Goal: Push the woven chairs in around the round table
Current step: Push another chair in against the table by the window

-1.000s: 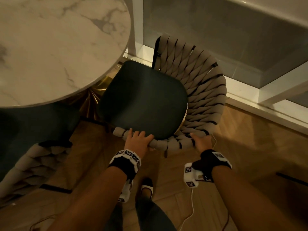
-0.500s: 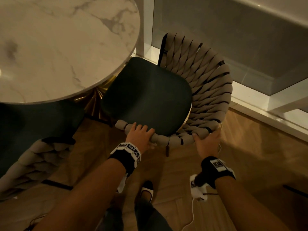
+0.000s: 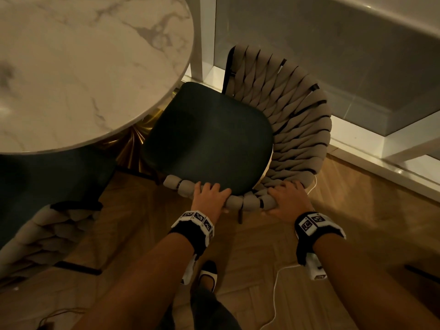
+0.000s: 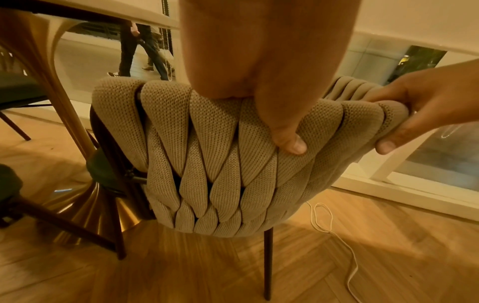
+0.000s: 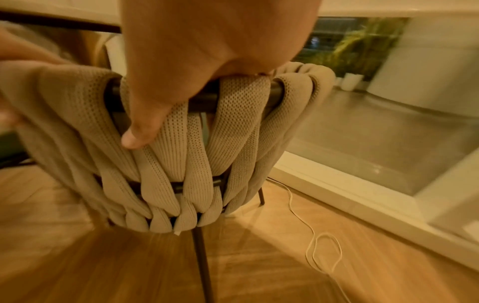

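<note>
Your left hand point(image 3: 209, 198) and right hand point(image 3: 289, 201) both curl over the woven chair point(image 3: 292, 120) backrest rim at lower centre, seat partly under the round table point(image 3: 83, 67). No readable writing; wristband tags only.

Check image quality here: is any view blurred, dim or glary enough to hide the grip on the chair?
Head view: dim and warm, sharp enough; both hands show on the woven chair, mild glare on the round table. Left wrist view: sharp, left hand looms huge. Right wrist view: motion blur at the edges, right hand still readable.
</note>
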Action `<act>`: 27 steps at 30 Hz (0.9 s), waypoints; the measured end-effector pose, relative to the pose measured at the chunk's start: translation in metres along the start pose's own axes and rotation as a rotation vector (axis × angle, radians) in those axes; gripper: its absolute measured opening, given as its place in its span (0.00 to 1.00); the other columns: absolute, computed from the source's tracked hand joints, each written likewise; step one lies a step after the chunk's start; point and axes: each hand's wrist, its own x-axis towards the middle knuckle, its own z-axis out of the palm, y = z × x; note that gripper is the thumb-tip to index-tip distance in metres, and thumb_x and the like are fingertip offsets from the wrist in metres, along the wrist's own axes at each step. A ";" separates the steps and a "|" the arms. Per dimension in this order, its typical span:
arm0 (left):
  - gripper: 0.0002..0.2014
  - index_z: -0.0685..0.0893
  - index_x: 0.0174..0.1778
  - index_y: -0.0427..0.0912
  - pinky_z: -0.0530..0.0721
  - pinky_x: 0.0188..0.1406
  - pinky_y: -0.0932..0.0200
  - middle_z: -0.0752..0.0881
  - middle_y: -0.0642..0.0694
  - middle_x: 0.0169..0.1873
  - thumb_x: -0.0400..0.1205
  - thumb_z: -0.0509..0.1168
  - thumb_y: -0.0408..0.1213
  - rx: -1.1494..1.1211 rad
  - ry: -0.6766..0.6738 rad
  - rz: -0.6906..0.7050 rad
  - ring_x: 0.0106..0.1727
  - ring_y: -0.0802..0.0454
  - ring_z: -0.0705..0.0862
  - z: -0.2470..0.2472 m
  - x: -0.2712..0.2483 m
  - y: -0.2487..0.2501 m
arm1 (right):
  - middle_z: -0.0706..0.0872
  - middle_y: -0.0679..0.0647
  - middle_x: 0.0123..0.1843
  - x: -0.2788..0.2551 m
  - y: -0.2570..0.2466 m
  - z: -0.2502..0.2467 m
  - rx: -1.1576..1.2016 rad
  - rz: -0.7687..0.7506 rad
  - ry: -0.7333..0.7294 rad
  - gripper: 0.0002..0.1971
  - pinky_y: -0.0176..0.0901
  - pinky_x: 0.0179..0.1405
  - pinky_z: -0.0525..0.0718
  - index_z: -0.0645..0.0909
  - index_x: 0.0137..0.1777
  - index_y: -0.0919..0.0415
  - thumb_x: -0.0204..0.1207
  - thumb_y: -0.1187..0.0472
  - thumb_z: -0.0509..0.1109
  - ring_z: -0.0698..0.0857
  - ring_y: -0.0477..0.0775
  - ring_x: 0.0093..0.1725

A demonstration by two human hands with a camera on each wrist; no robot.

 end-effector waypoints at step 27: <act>0.22 0.71 0.69 0.55 0.54 0.77 0.32 0.75 0.44 0.67 0.79 0.65 0.50 -0.031 -0.020 0.056 0.70 0.36 0.70 0.017 -0.021 0.015 | 0.90 0.53 0.56 -0.042 -0.013 0.012 0.031 0.072 0.032 0.34 0.64 0.65 0.70 0.82 0.61 0.48 0.64 0.28 0.52 0.82 0.62 0.62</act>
